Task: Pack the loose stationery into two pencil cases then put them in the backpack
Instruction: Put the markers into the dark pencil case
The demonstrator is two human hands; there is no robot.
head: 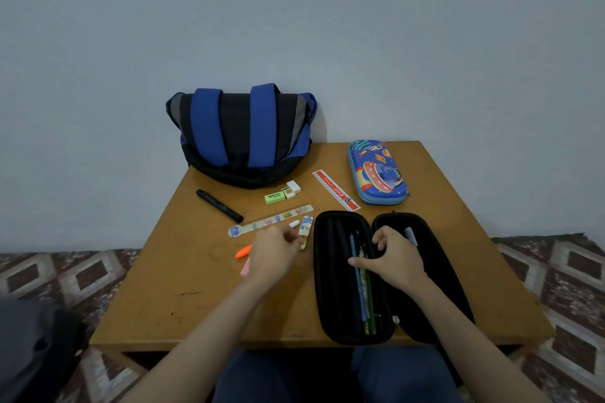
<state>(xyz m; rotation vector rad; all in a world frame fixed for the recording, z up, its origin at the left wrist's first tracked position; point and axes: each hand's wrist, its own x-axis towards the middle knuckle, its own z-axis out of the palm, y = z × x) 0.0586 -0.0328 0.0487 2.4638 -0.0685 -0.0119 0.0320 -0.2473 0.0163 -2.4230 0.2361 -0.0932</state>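
Fingers of the left hand [275, 249] curl narrowly against the near end of a small patterned eraser [306, 232]; whether they grip it is unclear. Those of the right hand [393, 260] curl on the open black pencil case [330, 271], thumb over the pencils [362, 298]. The blue pencil case [376, 173] and backpack [242, 134] lie beyond the fingers

Bare left forearm [203, 321] and right forearm [458, 317], dark blue trousers [262, 376] across both thighs.
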